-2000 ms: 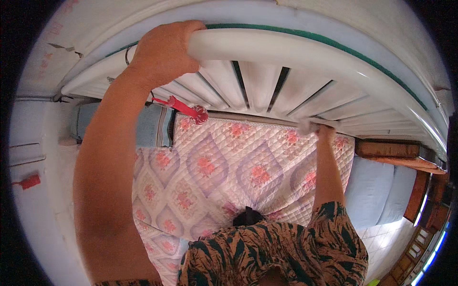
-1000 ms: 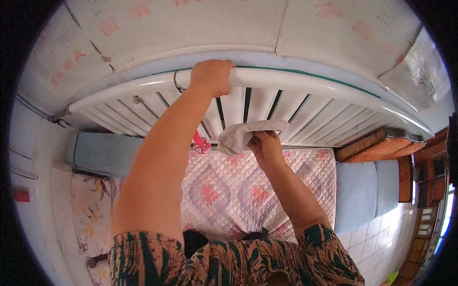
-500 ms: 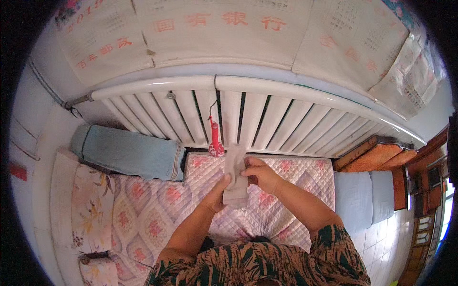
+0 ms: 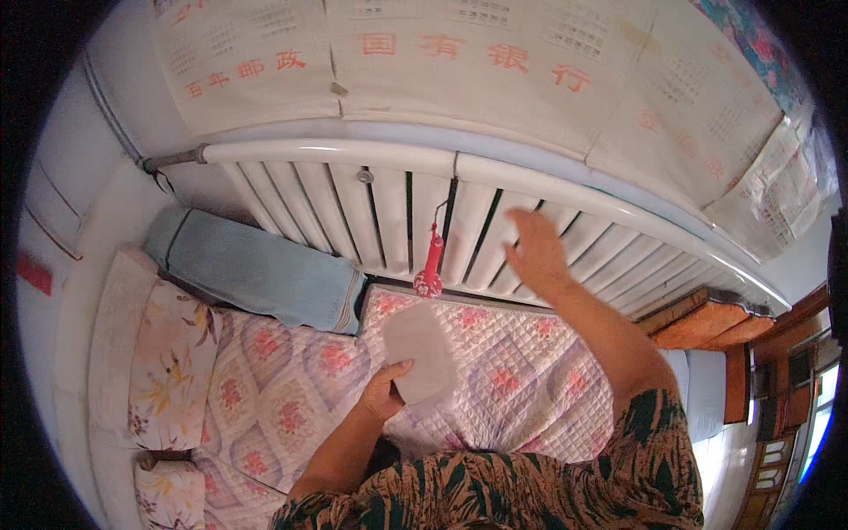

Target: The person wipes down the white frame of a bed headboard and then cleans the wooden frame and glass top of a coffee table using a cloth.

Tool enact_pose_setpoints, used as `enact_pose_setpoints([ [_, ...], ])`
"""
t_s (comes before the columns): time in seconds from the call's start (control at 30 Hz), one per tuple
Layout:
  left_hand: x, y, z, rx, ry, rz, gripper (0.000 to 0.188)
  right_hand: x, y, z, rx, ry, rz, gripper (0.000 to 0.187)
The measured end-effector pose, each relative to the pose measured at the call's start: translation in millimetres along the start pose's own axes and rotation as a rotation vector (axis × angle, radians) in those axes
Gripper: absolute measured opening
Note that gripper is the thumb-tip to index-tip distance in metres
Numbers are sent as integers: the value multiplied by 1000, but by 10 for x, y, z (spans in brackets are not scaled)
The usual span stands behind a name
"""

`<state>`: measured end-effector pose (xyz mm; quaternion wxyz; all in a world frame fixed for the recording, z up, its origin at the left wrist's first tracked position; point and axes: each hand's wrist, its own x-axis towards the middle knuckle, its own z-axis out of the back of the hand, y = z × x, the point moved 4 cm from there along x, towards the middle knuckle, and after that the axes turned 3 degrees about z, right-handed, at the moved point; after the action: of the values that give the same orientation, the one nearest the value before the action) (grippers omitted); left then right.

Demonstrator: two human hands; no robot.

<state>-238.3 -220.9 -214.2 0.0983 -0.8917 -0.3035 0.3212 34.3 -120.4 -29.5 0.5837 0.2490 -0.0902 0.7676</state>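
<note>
My left hand (image 4: 385, 394) grips the near edge of a flat, pale grey cloth (image 4: 422, 353), its thumb lying on top. The cloth looks folded into a rounded rectangle and is held above the quilted bedspread. My right hand (image 4: 537, 254) is raised in front of the slats of the white radiator (image 4: 481, 208), with its fingers apart and nothing in them. Whether it touches the slats I cannot tell. Left of that hand, a red hanging ornament (image 4: 432, 256) dangles from a dark wire on the radiator.
The flowered quilted bedspread (image 4: 291, 415) spreads below my arms. A blue towel-covered bundle (image 4: 265, 274) lies against the radiator at left, near floral pillows (image 4: 177, 371). Orange cushions (image 4: 711, 322) stand at right. Printed paper sheets (image 4: 477, 97) cover the wall above.
My right hand has let go of the cloth and moved up and right to the radiator. The cloth, in my left hand alone, now shows its broad side. The view has shifted.
</note>
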Motion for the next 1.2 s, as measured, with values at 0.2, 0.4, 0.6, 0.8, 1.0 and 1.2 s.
enact_pose_setpoints([
  [0.2,-17,-470,313,32,-142,-360,51,630,-437,135,-448,139,109,69],
  [0.4,134,-1063,339,62,-272,-676,51,1016,-592,-34,-451,523,67,56],
  [0.6,343,-1935,-385,144,-341,-1080,48,1214,-632,31,-330,644,155,60],
  [0.8,819,-2712,-901,606,-436,-1454,39,1084,-847,-104,-256,444,122,62],
  [1.0,1479,-2714,-462,1169,-988,-1531,52,1124,-757,-111,-280,411,86,64],
  [1.2,2587,-1852,698,946,-828,-1070,53,1112,-749,-153,-237,375,103,57],
])
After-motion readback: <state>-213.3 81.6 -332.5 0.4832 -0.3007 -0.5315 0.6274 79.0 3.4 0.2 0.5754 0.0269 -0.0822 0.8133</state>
